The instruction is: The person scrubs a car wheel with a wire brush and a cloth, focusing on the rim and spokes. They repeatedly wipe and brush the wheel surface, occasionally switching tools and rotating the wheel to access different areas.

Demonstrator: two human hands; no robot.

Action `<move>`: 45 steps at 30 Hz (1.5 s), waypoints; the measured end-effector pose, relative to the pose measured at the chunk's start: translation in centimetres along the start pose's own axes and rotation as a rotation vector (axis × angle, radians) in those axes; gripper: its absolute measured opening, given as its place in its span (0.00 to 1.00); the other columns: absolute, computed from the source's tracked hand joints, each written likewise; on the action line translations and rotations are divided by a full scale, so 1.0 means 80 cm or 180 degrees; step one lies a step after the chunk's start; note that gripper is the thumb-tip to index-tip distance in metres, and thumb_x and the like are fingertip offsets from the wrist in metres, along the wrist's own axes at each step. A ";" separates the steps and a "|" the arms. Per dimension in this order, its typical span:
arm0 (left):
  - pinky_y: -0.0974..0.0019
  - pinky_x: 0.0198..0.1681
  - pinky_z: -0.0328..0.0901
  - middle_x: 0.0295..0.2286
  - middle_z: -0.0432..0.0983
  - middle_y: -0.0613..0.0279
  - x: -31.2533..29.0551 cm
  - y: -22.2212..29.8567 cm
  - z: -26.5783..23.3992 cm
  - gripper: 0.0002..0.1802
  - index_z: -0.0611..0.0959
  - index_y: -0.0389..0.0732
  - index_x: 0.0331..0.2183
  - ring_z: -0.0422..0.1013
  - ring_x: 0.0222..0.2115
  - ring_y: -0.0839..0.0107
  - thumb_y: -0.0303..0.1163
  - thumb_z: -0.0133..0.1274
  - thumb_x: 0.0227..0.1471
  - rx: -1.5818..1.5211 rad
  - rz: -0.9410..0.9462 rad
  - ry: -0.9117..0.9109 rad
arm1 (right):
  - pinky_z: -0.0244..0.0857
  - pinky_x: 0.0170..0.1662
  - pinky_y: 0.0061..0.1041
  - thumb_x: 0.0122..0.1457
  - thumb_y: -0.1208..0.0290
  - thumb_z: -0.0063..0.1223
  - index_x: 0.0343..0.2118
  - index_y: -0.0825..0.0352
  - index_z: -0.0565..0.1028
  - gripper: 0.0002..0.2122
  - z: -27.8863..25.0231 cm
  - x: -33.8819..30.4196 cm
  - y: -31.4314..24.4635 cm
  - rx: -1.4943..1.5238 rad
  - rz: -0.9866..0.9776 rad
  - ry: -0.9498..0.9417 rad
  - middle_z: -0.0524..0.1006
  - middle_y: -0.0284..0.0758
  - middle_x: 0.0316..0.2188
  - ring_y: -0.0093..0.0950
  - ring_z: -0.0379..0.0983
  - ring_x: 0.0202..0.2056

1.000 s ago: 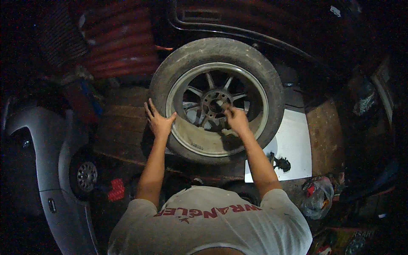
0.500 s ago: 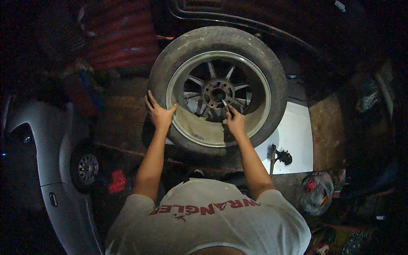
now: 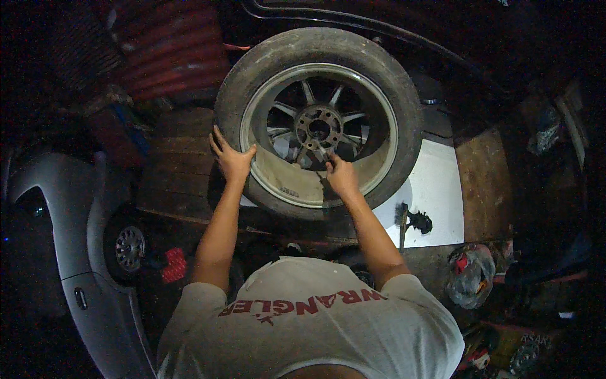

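Observation:
A car wheel [image 3: 259, 186] with a dusty black tyre [image 3: 315, 47] lies before me, its hollow inner side facing up. My left hand [image 3: 233, 161] rests on the tyre's left sidewall, fingers spread toward the outer edge and thumb by the metal rim. Inside the wheel, my right hand [image 3: 341, 175] pinches a slim tool with a pale tip [image 3: 322, 153]. Its tip is close to the lower edge of the hub [image 3: 319, 126], among the spokes. Most of the tool is hidden by my fingers, so its kind is unclear.
Under the wheel lie a white sheet [image 3: 439, 189] and brown boards [image 3: 173, 180]. A black-headed brush-like tool [image 3: 416, 221] rests on the sheet. A grey car [image 3: 82, 252] stands at left, near a red object [image 3: 174, 265]. A clear plastic bag [image 3: 470, 278] sits at right.
The wheel and both hands appear slightly higher and further left in the view, as does most of the scene. My right hand's tool tip has shifted from the hub's centre hole toward its lower edge.

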State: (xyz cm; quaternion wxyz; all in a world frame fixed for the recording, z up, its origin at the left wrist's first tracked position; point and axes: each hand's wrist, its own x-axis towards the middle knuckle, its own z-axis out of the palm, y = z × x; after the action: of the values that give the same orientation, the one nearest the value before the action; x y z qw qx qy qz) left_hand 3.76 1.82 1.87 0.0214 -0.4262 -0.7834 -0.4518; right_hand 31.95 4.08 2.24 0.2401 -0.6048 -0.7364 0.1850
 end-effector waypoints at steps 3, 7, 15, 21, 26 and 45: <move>0.45 0.59 0.56 0.62 0.43 0.48 -0.001 0.002 -0.007 0.66 0.47 0.48 0.64 0.51 0.60 0.45 0.44 0.71 0.30 0.0028 -0.0096 -0.0053 | 0.69 0.39 0.43 0.57 0.67 0.51 0.49 0.62 0.74 0.16 0.015 -0.015 0.019 0.0467 0.0178 -0.0070 0.78 0.51 0.33 0.49 0.75 0.36; 0.45 0.58 0.56 0.62 0.43 0.48 0.000 0.000 -0.003 0.66 0.47 0.49 0.64 0.52 0.60 0.45 0.44 0.71 0.30 0.0028 -0.0029 0.0044 | 0.68 0.38 0.43 0.57 0.67 0.51 0.52 0.60 0.73 0.18 0.018 -0.023 0.036 0.0554 0.0284 0.0368 0.78 0.49 0.31 0.48 0.76 0.34; 0.46 0.59 0.55 0.62 0.43 0.46 -0.005 -0.003 -0.004 0.66 0.46 0.49 0.64 0.50 0.60 0.45 0.43 0.71 0.30 -0.0007 -0.0100 -0.0053 | 0.68 0.38 0.47 0.58 0.70 0.47 0.54 0.63 0.69 0.20 0.044 -0.016 0.018 -0.0350 0.0130 0.0125 0.75 0.50 0.34 0.50 0.74 0.34; 0.46 0.60 0.55 0.62 0.43 0.45 -0.002 -0.001 -0.005 0.66 0.46 0.49 0.64 0.50 0.60 0.44 0.43 0.71 0.30 -0.0042 -0.0047 -0.0008 | 0.70 0.42 0.42 0.52 0.71 0.53 0.49 0.66 0.74 0.19 0.032 0.017 0.001 -0.0596 0.0343 -0.0328 0.77 0.54 0.33 0.49 0.75 0.37; 0.46 0.60 0.53 0.62 0.44 0.44 -0.001 -0.001 -0.006 0.67 0.46 0.48 0.64 0.50 0.60 0.44 0.44 0.71 0.30 0.0100 -0.0051 -0.0064 | 0.69 0.46 0.41 0.48 0.69 0.57 0.40 0.70 0.78 0.16 -0.042 0.071 0.033 0.0282 0.0120 -0.1096 0.78 0.52 0.37 0.46 0.75 0.41; 0.47 0.59 0.56 0.63 0.42 0.48 0.002 -0.004 0.000 0.67 0.45 0.49 0.64 0.51 0.60 0.45 0.45 0.71 0.30 0.0050 -0.0072 0.0009 | 0.68 0.45 0.39 0.54 0.68 0.54 0.47 0.64 0.76 0.17 -0.020 0.015 -0.008 -0.0338 0.0394 -0.0506 0.78 0.50 0.38 0.48 0.75 0.41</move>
State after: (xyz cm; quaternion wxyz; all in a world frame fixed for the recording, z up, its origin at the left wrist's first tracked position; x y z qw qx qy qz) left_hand 3.45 1.81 1.71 0.0207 -0.4165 -0.7917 -0.4465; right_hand 32.21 5.09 4.06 0.1367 -0.6444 -0.7232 0.2075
